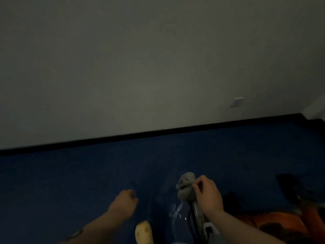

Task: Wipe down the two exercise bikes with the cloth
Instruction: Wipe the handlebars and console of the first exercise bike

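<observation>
Right hand, grey cloth bunched against its fingers.

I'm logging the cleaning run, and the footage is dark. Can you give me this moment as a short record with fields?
setting: dim room, blue floor, pale wall
right hand: fingers grip the grey cloth, bunched over the top of a metal bar
left hand: curled, apparently holding nothing, apart from the bar
other: yellow shoe at bottom edge; dark and orange equipment at right, blurred
</observation>
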Demonstrator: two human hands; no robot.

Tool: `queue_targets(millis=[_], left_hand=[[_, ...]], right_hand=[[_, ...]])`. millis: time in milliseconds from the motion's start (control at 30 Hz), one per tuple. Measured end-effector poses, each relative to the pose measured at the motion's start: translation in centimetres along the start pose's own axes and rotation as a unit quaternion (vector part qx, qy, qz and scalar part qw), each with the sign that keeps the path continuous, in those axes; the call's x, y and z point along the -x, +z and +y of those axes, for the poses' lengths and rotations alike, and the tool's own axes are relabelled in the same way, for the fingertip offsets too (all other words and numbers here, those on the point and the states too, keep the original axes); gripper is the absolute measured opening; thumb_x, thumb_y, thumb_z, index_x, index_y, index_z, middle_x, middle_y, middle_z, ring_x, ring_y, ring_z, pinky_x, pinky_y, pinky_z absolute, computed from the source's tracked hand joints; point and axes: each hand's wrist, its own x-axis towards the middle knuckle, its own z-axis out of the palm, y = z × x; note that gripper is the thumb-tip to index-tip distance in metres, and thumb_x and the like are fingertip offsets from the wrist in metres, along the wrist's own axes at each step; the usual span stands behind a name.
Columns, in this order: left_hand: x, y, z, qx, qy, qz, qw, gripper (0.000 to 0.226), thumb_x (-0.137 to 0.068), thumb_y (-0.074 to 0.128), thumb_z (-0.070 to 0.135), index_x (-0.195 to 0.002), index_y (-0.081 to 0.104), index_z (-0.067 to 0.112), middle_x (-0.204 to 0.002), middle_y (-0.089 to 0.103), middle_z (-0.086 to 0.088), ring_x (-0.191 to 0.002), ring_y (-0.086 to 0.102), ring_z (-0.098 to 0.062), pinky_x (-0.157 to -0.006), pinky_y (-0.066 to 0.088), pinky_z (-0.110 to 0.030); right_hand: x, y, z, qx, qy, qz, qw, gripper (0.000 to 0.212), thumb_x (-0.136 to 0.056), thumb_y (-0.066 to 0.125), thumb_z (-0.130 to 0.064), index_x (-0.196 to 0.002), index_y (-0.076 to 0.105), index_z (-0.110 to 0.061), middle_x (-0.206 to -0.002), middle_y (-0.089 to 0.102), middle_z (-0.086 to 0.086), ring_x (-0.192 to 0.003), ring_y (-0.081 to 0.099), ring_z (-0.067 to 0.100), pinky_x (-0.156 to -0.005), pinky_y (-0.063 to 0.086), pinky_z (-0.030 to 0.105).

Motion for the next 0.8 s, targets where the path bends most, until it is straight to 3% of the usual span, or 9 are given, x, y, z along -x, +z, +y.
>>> queue_targets(millis=[133, 333, 533, 667, 800], left_hand=[[-8.0, -4.5, 5.5, -0.053, 0.056, -0.009, 0.997, 0.017, -0.093, 0.046, 0.025, -0.099, 0.061, 0.019, -0.110, 0.064, 0.000, -0.090, 0.058, -0.013, -0.076, 0.046, -0.026], [-14.8, -3.5, 17.3, -0.119, 0.185, -0.054, 0.974, 0.032, -0.096, 0.045, 0.030, -0.124, 0.056, 0.020, -0.127, 0.053, 0.000, -0.103, 0.055, -0.013, -0.083, 0.044, -0.024], [-19.3, -1.5, 28.9, -0.158, 0.286, -0.098, 0.940, 0.027, -0.097, 0.045, 0.029, -0.119, 0.057, 0.019, -0.128, 0.051, -0.001, -0.100, 0.050, -0.008, -0.085, 0.041, -0.022], [-23.1, -1.6, 35.9, -0.202, 0.320, -0.109, 0.919, 0.032, -0.096, 0.047, 0.029, -0.124, 0.056, 0.017, -0.132, 0.053, -0.003, -0.113, 0.055, -0.015, -0.092, 0.043, -0.024], [-26.0, -1.0, 42.3, -0.232, 0.349, -0.113, 0.901, 0.029, -0.095, 0.048, 0.025, -0.118, 0.060, 0.013, -0.126, 0.057, -0.005, -0.109, 0.057, -0.018, -0.095, 0.046, -0.030]], right_hand=[[-3.8, -1.6, -1.1, -0.024, 0.062, 0.060, 0.996, 0.020, -0.090, 0.060, -0.027, -0.075, 0.047, -0.027, -0.078, 0.051, -0.010, -0.073, 0.047, 0.001, -0.057, 0.034, 0.022], [-8.8, -5.3, 0.7, -0.044, 0.187, 0.135, 0.972, 0.018, -0.092, 0.056, -0.031, -0.075, 0.049, -0.027, -0.080, 0.052, -0.008, -0.073, 0.049, 0.004, -0.060, 0.041, 0.026], [-14.4, -9.1, 3.8, -0.083, 0.265, 0.188, 0.942, 0.017, -0.091, 0.056, -0.030, -0.075, 0.051, -0.028, -0.082, 0.055, -0.008, -0.071, 0.053, 0.006, -0.063, 0.049, 0.031], [-17.8, -12.3, 5.8, -0.089, 0.284, 0.207, 0.932, 0.018, -0.090, 0.058, -0.032, -0.074, 0.049, -0.029, -0.080, 0.055, -0.007, -0.069, 0.053, 0.006, -0.059, 0.046, 0.027], [-21.0, -15.3, 6.7, -0.101, 0.304, 0.254, 0.913, 0.018, -0.092, 0.057, -0.030, -0.076, 0.049, -0.026, -0.081, 0.054, -0.007, -0.072, 0.051, 0.004, -0.060, 0.045, 0.026]])
